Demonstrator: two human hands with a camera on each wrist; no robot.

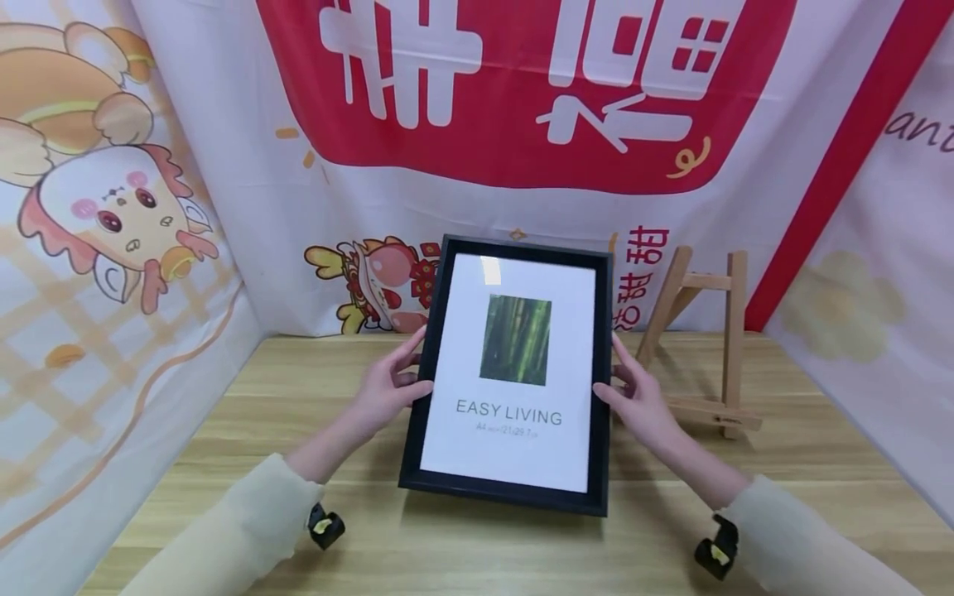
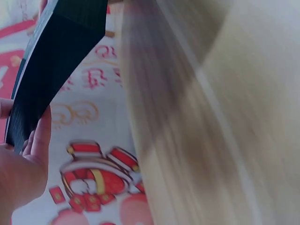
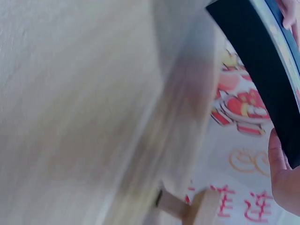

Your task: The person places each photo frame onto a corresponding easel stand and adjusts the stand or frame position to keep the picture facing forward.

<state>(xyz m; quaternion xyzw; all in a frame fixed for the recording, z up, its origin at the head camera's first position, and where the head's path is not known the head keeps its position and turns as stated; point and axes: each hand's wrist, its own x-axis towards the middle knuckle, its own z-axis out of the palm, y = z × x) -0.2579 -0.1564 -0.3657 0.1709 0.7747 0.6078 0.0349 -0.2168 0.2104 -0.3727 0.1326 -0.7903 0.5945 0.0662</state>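
Observation:
A black picture frame (image 1: 514, 447) is held up over the table, slightly tilted, its front toward the head camera. Behind its glass lies a white sheet with a green bamboo picture and the words EASY LIVING. My left hand (image 1: 389, 382) grips the left side, thumb on the front edge and fingers behind. On the opposite side my right hand (image 1: 639, 399) holds the frame the same way. In the left wrist view the dark side of the frame (image 2: 56, 51) rises from the fingers. The right wrist view shows its other side (image 3: 258, 70) above the table.
A small wooden easel (image 1: 734, 339) stands at the back right of the wooden table (image 1: 298, 414). Printed cloth (image 1: 358, 199) hangs along the back and both sides. Small black wrist cameras (image 1: 325, 526) sit at the cuffs of the light sleeves.

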